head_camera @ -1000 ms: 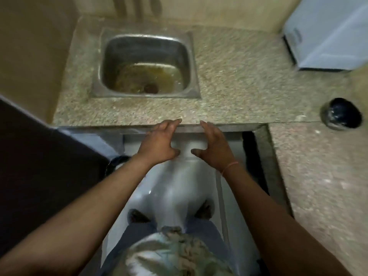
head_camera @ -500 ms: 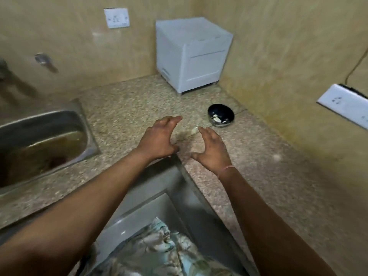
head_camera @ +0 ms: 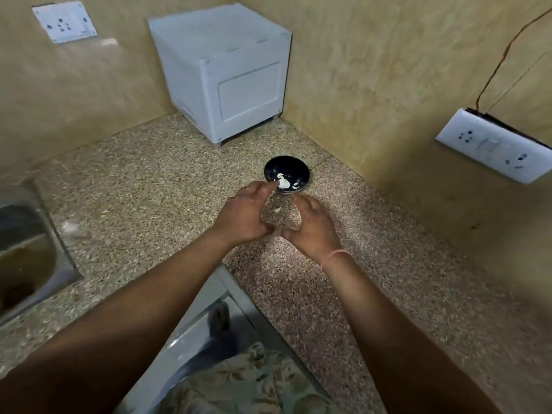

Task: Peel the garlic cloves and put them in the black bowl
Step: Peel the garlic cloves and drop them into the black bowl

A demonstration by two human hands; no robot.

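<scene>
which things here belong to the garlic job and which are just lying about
For the job: black bowl, garlic cloves in it, pale scrap on the counter, left hand, right hand.
Lying about: white box, sink, back wall socket, side wall socket.

Speckled granite counter (head_camera: pixel 149 186), tan walls (head_camera: pixel 388 70), white box (head_camera: pixel 227 70) in the corner.

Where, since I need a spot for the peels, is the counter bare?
Bare counter lies between the sink and the bowl, in front of the box, and right of the right hand up to the wall. Crowded just before the bowl: the left hand, right hand and a loose clove sit close together.
</scene>
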